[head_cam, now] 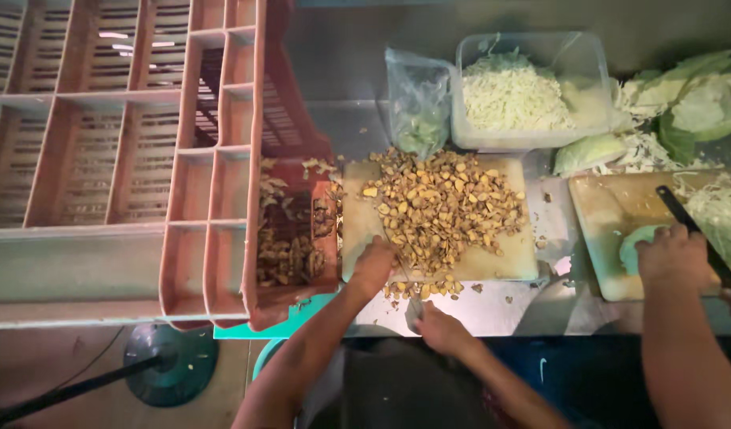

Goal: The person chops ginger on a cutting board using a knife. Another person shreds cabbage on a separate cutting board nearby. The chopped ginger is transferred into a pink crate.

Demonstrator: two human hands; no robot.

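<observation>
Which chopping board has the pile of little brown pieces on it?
The middle chopping board, under the person's left hand, carries the brown chopped pieces. The other board, on the right by a co-worker's hand, has only pale green cabbage.

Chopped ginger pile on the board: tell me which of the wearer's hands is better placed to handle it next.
Probably the left hand: it rests on the cutting board at the edge of the chopped ginger pile. The right hand sits lower, off the board, near a few stray pieces.

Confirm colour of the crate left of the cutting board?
Salmon-pink plastic crate, best seen in the head view.
</observation>
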